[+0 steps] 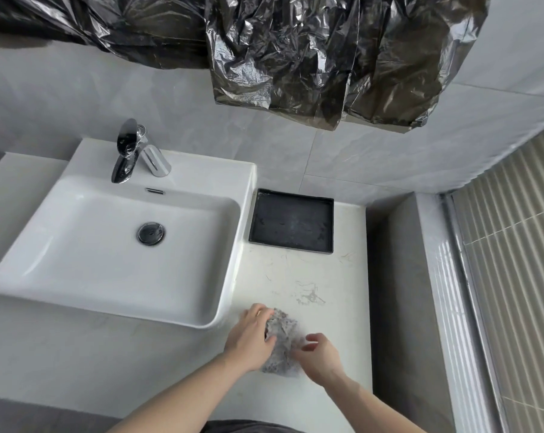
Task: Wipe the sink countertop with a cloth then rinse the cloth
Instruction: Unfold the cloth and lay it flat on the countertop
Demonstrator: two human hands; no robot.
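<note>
A crumpled grey speckled cloth (282, 335) lies on the white countertop (298, 276), to the right of the white rectangular sink (77, 276). My left hand (252, 335) grips the cloth's left side, fingers and thumb curled round a fold. My right hand (319, 354) rests at the cloth's right edge, its fingers bent over the fabric; a firm hold cannot be told. Grey smudges (309, 293) and thin streaks mark the counter just beyond the cloth.
A black shallow tray (326, 226) sits at the back of the counter beside the sink. A chrome faucet (130, 151) stands behind the basin, with a round drain (151, 233) in it. Dark plastic sheeting (295, 51) hangs overhead. The counter ends at a grey ledge (398, 276) on the right.
</note>
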